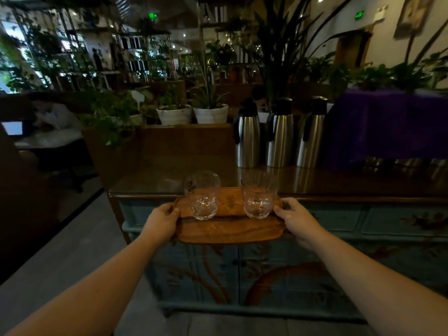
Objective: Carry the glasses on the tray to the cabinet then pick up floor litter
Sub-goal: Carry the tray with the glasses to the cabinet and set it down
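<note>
A wooden tray (228,230) is held level in front of me, its far edge over the front edge of the blue painted cabinet (339,270). Two clear cut-glass tumblers stand upright on it: the left glass (202,195) and the right glass (259,194). My left hand (161,221) grips the tray's left end, and my right hand (294,220) grips its right end. The cabinet's dark glossy top (169,175) lies just beyond the tray. No litter shows on the grey floor (60,258).
Three steel thermos jugs (278,134) stand at the back of the cabinet top, right of centre. A purple cloth (388,127) covers something at the right. Potted plants (191,112) sit behind. A seated person (53,117) is at a table at the far left.
</note>
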